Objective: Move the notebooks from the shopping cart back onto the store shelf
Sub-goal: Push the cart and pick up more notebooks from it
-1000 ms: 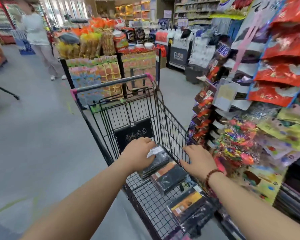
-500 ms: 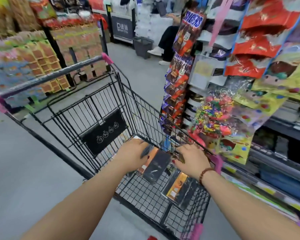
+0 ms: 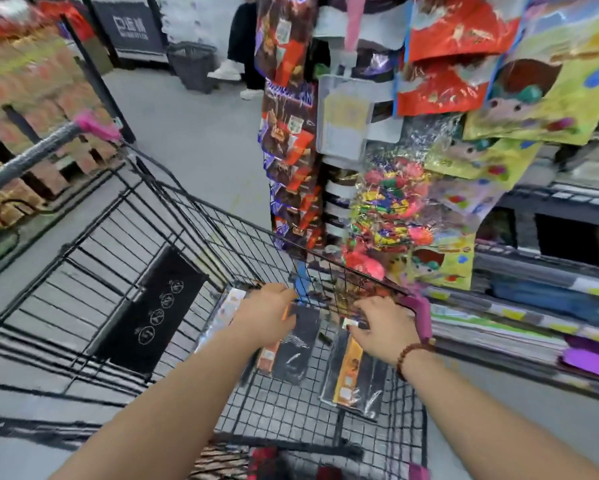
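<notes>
Left hand (image 3: 267, 315) presses flat on a wrapped notebook (image 3: 291, 344), fingers curling to lift; right hand (image 3: 377, 323) clasps the top of another notebook (image 3: 355, 372) — both lie on the shopping cart (image 3: 187, 216) floor near its far edge; store shelf (image 3: 533, 327) just right, likely the destination.

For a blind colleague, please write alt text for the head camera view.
Two bare hands, the left hand and right hand, reach into a black wire shopping cart onto wrapped notebooks lying on its floor. To the right, snack bags hang above a store shelf of stacked stationery.
</notes>
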### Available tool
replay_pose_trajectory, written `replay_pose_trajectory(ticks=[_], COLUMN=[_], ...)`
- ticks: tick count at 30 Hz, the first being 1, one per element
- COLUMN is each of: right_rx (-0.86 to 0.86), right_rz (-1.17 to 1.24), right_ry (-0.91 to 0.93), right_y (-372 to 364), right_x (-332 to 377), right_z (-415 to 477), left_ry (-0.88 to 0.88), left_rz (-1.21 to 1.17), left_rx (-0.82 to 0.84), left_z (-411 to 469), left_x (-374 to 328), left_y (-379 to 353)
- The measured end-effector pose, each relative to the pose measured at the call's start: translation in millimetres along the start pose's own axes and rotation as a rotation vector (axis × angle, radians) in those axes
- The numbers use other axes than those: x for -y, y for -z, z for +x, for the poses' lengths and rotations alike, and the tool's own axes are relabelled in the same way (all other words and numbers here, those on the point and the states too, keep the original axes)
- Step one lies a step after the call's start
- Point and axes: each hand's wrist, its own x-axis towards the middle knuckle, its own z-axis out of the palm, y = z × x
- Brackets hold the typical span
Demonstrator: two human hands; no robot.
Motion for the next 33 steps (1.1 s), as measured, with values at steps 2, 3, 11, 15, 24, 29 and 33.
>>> replay_pose_trajectory(ticks=[2,3,11,15,24,29,33], right_rx=[-0.004,0.004,0.066,0.086,0.041,-0.061,-0.158], right_rz=[0.025,0.038,0.25,0.448,0.424,0.286,0.519], right_ry=[-0.07,-0.112,-0.482,-0.677,-0.912,-1.028,-1.18], right_y=[-11.1,-17.8,-95.8,-140.2,-227.6,-249.9,-255.8], right_x=[-2.5,-4.2,-12.5,-22.6,-33.9,-18.1,-16.4], right_z=[5.5,8.1,17.9,13.6,15.5,24.1,27.8], left_ry=[-0.048,-0.073,-0.138,-0.108,-0.038,-0.001,-0.001], left_rz=[-0.025,-0.039,-0.208,-0.309,-0.483,-0.603,-0.683], left_rx=[0.044,0.062,0.275,0.29,0.26,0.258,0.244], left_z=[18.8,27.9,71.7,81.0,89.4,82.4,82.4], left_x=[5.5,8.0,29.8,35.2,39.5,43.3,46.9], left_y=[-8.1,-12.3,-75.7,-116.8,-204.2,-235.0,-243.2])
